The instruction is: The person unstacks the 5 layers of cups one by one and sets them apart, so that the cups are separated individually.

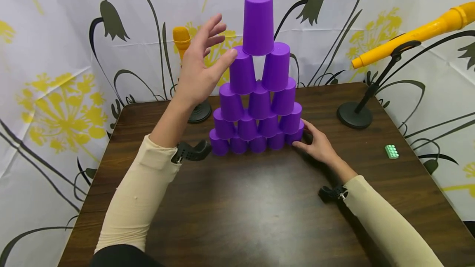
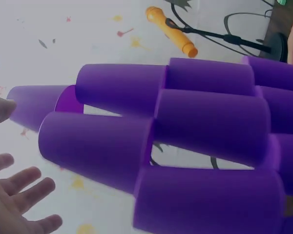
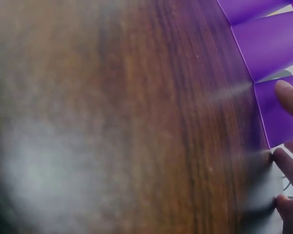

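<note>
We find the tower of purple cups (image 1: 259,105) on the far part of the brown table (image 1: 241,205), stacked mouth-down in five tiers, narrowing to a single top cup (image 1: 258,24) that bridges the two cups beneath it. The left hand (image 1: 200,69) is raised on the tower's left with fingers spread and nothing gripped; its thumb points at the upper-left cup (image 1: 242,71), and we cannot tell whether they touch. At the right end of the base, the right hand (image 1: 318,145) has its thumb over the near side of the end cup (image 1: 294,135) and its fingers by the far side; whether it pinches or merely steadies that cup, we cannot tell. We rate this corner the principal hazard: the end cup carries the right edge of the tier above, so a push or pull on it could take away that support and bring the right side down. The second hazard lies at the top, where a small sideways knock from the left thumb could shift the upper-left cup and drop the top cup. We also note the left wrist camera (image 1: 191,151), which overlaps the lower-left cup (image 1: 218,143) in the head view; the gap in depth is unclear, and a careless lowering of that forearm might clip the base. In our judgement, both hands call for slow movement outward.
</note>
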A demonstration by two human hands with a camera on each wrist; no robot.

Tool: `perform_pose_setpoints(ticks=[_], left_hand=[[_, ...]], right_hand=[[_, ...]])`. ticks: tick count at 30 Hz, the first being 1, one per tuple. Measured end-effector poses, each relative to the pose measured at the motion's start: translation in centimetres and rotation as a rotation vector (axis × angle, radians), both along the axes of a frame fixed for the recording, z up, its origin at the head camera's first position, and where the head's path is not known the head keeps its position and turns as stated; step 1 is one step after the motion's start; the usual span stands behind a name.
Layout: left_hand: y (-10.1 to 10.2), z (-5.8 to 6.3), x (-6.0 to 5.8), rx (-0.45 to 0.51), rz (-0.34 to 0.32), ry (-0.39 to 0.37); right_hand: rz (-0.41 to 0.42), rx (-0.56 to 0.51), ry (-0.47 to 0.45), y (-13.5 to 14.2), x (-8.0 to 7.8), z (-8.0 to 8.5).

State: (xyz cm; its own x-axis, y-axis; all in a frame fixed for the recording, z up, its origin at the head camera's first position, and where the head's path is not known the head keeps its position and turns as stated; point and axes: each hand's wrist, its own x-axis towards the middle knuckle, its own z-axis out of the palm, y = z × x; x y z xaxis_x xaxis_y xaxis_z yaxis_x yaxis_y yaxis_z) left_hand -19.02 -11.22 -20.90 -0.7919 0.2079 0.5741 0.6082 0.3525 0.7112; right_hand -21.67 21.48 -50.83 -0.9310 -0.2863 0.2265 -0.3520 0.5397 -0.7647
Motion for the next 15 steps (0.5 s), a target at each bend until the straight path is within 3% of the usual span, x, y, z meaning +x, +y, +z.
perform_pose_setpoints(ticks=[4,6,9,12,15], left_hand=[[1.1,0.7,-2.7,-0.062,-0.047,-0.09],[1.5,1.1,-3.5,-0.075,-0.062,-0.114],[2.3,1.5,-3.9,-0.041,-0.091,-0.14],[3.0,2.0,-3.4,0.005,-0.122,-0.152],[3.3,1.7,-3.6,0.032,-0.151,-0.16]], right_hand=[[-0.01,-0.001,0.022,-0.1,0.2,-0.1],[-0.014,0.004,0.025,-0.1,0.2,0.0],[-0.02,0.013,0.024,-0.2,0.3,0.1],[-0.025,0.02,0.019,-0.3,0.3,0.1],[-0.028,0.021,0.012,-0.3,0.4,0.4]])
